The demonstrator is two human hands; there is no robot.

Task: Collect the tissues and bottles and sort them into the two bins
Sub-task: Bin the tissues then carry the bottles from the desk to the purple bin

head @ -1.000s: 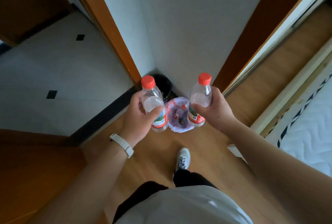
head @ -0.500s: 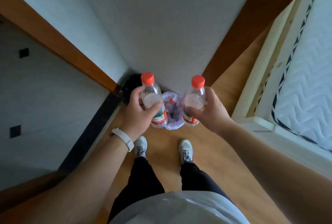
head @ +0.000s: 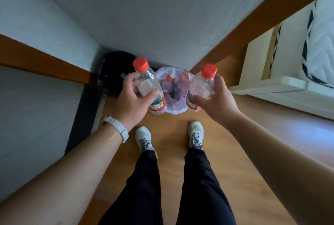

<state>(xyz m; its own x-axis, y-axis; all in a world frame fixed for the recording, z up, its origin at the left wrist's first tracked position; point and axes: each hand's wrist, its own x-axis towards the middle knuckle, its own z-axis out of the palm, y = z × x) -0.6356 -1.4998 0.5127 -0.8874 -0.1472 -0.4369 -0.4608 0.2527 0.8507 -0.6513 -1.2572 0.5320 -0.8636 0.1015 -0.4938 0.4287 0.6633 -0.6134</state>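
My left hand (head: 131, 98) grips a clear plastic bottle (head: 148, 84) with a red cap and a red-banded label. My right hand (head: 215, 100) grips a second clear red-capped bottle (head: 202, 85). Both bottles are held upright above and either side of a bin lined with a pale purple bag (head: 174, 110), which stands on the floor against the wall. Inside that bin lie at least two more bottles. To its left, in the corner, stands a bin lined with a black bag (head: 112, 76); its contents are too dark to make out.
A grey wall (head: 162, 17) rises straight behind the bins, with brown wooden trim on both sides. A bed with a white mattress (head: 307, 47) stands at the right. My feet in white shoes are on the wooden floor (head: 169, 134) just before the bins.
I have stepped closer to the bins and both feet now stand side by side. The two bottles stay in my hands, now right over the purple-lined bin.
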